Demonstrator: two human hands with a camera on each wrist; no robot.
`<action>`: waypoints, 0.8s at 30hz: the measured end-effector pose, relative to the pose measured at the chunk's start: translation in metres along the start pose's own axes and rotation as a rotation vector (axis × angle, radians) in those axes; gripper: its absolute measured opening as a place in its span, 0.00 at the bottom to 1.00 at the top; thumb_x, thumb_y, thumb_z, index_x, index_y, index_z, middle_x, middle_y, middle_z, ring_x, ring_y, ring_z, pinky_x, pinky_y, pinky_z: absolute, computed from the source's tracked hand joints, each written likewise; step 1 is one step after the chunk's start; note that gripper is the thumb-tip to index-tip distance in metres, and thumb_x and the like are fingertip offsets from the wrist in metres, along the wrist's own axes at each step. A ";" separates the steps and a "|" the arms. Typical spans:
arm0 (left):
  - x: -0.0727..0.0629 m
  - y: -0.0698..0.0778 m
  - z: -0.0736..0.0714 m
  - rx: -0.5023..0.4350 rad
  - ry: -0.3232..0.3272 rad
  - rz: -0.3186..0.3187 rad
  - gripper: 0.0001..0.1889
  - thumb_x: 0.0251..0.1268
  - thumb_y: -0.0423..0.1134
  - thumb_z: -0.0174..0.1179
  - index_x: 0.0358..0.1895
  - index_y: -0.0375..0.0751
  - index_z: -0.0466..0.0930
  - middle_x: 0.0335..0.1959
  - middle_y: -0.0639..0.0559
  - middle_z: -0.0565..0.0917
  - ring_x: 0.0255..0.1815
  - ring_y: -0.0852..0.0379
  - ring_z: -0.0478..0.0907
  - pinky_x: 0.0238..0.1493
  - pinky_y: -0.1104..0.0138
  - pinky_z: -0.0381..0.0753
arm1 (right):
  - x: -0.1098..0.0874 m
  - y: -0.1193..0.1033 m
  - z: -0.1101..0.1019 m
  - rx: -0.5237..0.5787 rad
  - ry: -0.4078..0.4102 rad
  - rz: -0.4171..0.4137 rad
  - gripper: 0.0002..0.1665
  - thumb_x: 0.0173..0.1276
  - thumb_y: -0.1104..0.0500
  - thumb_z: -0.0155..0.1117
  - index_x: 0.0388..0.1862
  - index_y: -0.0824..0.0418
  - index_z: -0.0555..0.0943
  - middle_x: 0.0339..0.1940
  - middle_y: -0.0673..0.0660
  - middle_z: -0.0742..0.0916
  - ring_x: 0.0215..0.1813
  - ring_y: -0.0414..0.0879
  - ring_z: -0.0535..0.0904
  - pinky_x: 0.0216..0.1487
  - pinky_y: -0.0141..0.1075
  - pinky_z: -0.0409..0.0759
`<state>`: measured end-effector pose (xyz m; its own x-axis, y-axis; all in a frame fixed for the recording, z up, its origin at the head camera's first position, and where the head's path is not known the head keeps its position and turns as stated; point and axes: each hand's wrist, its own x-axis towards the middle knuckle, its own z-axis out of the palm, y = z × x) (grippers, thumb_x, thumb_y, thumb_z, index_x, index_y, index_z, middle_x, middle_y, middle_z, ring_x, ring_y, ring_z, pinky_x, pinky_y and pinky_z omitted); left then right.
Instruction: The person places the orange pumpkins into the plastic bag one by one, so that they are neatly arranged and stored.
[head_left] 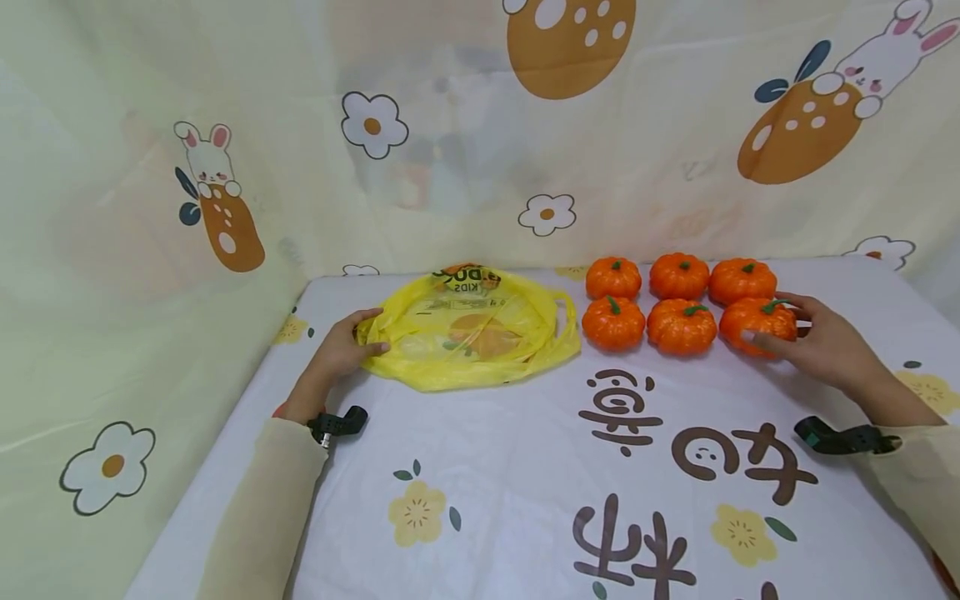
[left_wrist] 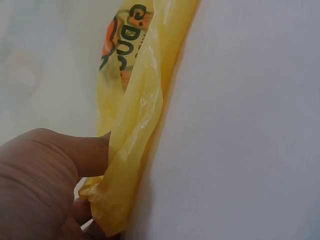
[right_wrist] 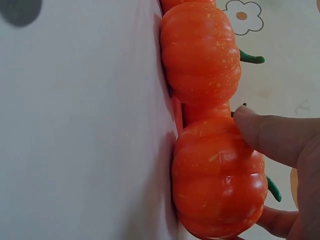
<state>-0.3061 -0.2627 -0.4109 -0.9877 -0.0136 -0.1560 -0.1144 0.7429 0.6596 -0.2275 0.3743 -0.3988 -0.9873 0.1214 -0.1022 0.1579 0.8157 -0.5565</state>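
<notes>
A yellow plastic bag (head_left: 480, 333) with printed lettering lies spread on the table, its mouth side toward the left and a handle loop on the right. My left hand (head_left: 347, 343) grips the bag's left edge; in the left wrist view, the thumb (left_wrist: 92, 155) presses on the folded film. At the right, small orange toy pumpkins with green stems stand in two rows of three. My right hand (head_left: 828, 346) holds the front right pumpkin (head_left: 753, 325), thumb on its near side and fingers behind. In the right wrist view that pumpkin (right_wrist: 220, 180) rests close to the cloth.
The front middle pumpkin (head_left: 681, 327) and front left pumpkin (head_left: 613, 323) stand between the held one and the bag. Behind them sits the back row (head_left: 678, 275), near the hanging patterned curtain (head_left: 450, 192). A white printed cloth (head_left: 495, 467) covers the table.
</notes>
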 end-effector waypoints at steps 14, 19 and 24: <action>0.002 0.001 -0.001 0.003 0.001 -0.028 0.37 0.62 0.42 0.67 0.75 0.55 0.62 0.79 0.43 0.57 0.79 0.41 0.53 0.78 0.43 0.52 | -0.001 0.000 -0.001 -0.013 -0.005 -0.006 0.62 0.66 0.32 0.58 0.75 0.76 0.46 0.64 0.83 0.62 0.59 0.77 0.61 0.55 0.67 0.73; 0.001 0.002 -0.001 0.007 -0.004 -0.026 0.38 0.62 0.43 0.67 0.75 0.55 0.62 0.79 0.43 0.57 0.79 0.40 0.52 0.78 0.43 0.51 | -0.002 0.000 0.000 -0.012 0.005 -0.008 0.62 0.66 0.33 0.59 0.74 0.78 0.47 0.63 0.83 0.63 0.59 0.76 0.61 0.55 0.67 0.73; 0.001 0.001 0.000 0.007 -0.005 -0.031 0.38 0.62 0.43 0.67 0.75 0.55 0.62 0.79 0.44 0.56 0.80 0.41 0.51 0.78 0.43 0.51 | -0.004 0.000 -0.001 -0.011 0.010 -0.013 0.61 0.66 0.33 0.60 0.74 0.78 0.47 0.64 0.83 0.63 0.59 0.77 0.61 0.55 0.68 0.72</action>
<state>-0.3074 -0.2623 -0.4108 -0.9830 -0.0334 -0.1804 -0.1445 0.7469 0.6490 -0.2241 0.3741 -0.3974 -0.9894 0.1166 -0.0867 0.1452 0.8231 -0.5490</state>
